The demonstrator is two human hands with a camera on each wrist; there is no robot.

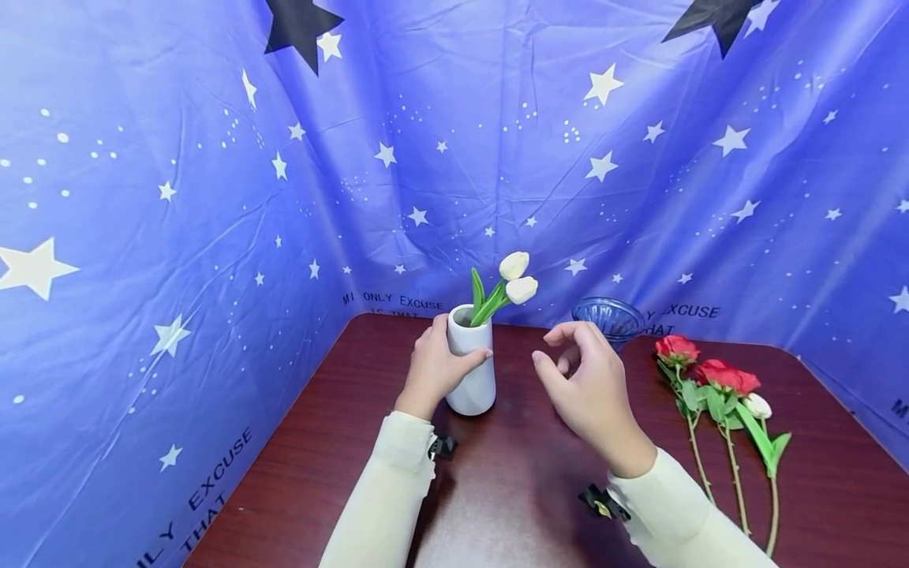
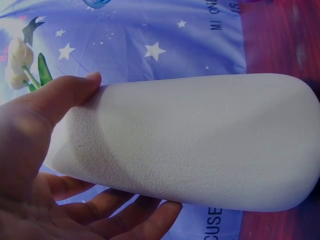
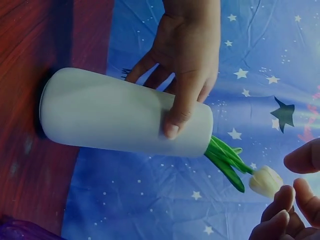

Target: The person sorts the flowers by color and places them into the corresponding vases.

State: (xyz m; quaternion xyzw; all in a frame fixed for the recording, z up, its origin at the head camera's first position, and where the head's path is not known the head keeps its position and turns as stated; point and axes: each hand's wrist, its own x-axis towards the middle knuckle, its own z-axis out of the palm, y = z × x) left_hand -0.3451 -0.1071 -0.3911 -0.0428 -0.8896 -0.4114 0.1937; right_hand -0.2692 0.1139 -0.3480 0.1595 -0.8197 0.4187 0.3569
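A white vase (image 1: 472,390) stands upright on the table. My left hand (image 1: 435,367) grips it near the rim, thumb across the near side and fingers round the other. Two white tulips (image 1: 521,289) with green leaves lean to the right out of its mouth. To the right of the vase, my right hand (image 1: 595,394) is raised with its fingers loosely bent and a gap between thumb and forefinger. It holds nothing. In the right wrist view, its fingertips (image 3: 285,197) appear close to a tulip head (image 3: 266,181); whether they touch is unclear.
Behind my right hand stands a blue glass vessel (image 1: 609,315), partly hidden. Two red roses (image 1: 727,377) and another white tulip (image 1: 758,405) lie on the table's right side. A blue starry cloth (image 1: 454,181) hangs round the dark red table (image 1: 298,489).
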